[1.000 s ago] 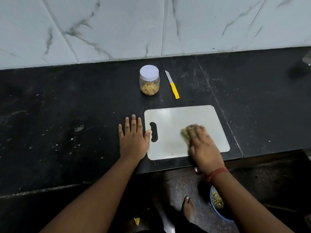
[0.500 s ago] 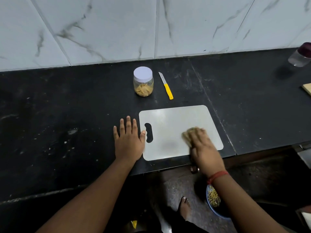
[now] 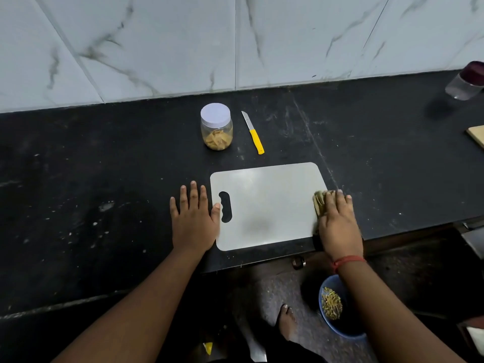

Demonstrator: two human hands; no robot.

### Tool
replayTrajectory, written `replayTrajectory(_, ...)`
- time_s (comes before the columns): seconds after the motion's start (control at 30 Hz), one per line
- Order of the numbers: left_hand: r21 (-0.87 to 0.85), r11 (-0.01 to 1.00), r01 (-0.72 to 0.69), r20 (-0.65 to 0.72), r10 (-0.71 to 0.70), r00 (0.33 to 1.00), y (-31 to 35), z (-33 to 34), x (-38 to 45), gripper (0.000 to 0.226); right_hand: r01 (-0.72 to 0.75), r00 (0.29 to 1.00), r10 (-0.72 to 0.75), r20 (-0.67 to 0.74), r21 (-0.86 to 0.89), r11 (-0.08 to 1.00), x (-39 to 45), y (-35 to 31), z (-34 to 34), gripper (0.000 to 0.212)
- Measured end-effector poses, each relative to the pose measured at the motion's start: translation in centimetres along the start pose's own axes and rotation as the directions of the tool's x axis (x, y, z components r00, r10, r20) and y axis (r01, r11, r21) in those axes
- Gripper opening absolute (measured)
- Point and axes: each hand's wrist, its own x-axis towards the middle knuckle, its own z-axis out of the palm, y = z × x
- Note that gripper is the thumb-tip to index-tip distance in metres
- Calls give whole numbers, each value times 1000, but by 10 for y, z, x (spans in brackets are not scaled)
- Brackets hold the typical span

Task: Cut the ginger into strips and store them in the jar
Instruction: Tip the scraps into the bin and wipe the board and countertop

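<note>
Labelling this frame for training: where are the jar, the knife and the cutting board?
jar (image 3: 216,133), head view, glass side.
knife (image 3: 256,141), head view, yellow handle.
cutting board (image 3: 267,195), head view, bare middle.

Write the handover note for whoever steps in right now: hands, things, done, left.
Left hand: flat on the counter, thumb touching the board.
Right hand: pressing a cloth at the board's right edge.
Jar: lid on, ginger strips inside, behind the board.
Knife: lying right of the jar.
Done: ginger cut and jarred, board bare.
Left: finish wiping.
</note>
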Motion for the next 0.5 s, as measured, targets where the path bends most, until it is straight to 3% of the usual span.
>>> replayTrajectory(0.07,-6,1000,1,3,0,1000,0,1,-1,67,74,997,-74,-3,-21,997,-3,-8,3,62)
replayTrajectory(0.1,-13,1000,0,7,1,1000,1,1,-2,67,235,971,-233,42,-32,972,-9,-15,6,63)
replayTrajectory(0.17,-15,1000,0,5,0,1000,2,0,-2,67,524,844,-511,161,-49,850,-11,-19,7,65)
replayTrajectory(0.2,-13,1000,1,3,-1,1000,3,0,-1,67,545,831,-529,170,-62,836,-4,-15,5,64)
replayTrajectory(0.27,-11,1000,3,8,-3,1000,3,-1,1,71,229,973,-228,44,-25,973,12,-6,2,62)
replayTrajectory(0.3,-11,1000,5,11,-5,1000,3,-1,1,73,70,997,-70,-16,-1,998,18,-8,3,61)
replayTrajectory(0.33,-12,1000,9,14,-9,1000,2,-1,0,74,30,999,-29,-36,7,1000,18,-16,5,60)
replayTrajectory(0.37,-15,1000,10,14,-10,1000,2,-1,-1,75,142,990,-142,-13,-19,990,16,-24,7,61)
replayTrajectory(0.43,-19,1000,7,7,-6,1000,1,-1,-1,75,449,893,-441,84,-111,887,18,-22,9,63)
replayTrajectory(0.47,-22,1000,5,4,-5,1000,1,-1,-1,75,438,897,-428,110,-106,893,28,-15,4,63)
replayTrajectory(0.5,-26,1000,4,4,-4,1000,1,-1,0,75,304,952,-298,72,-89,949,40,-8,1,62)
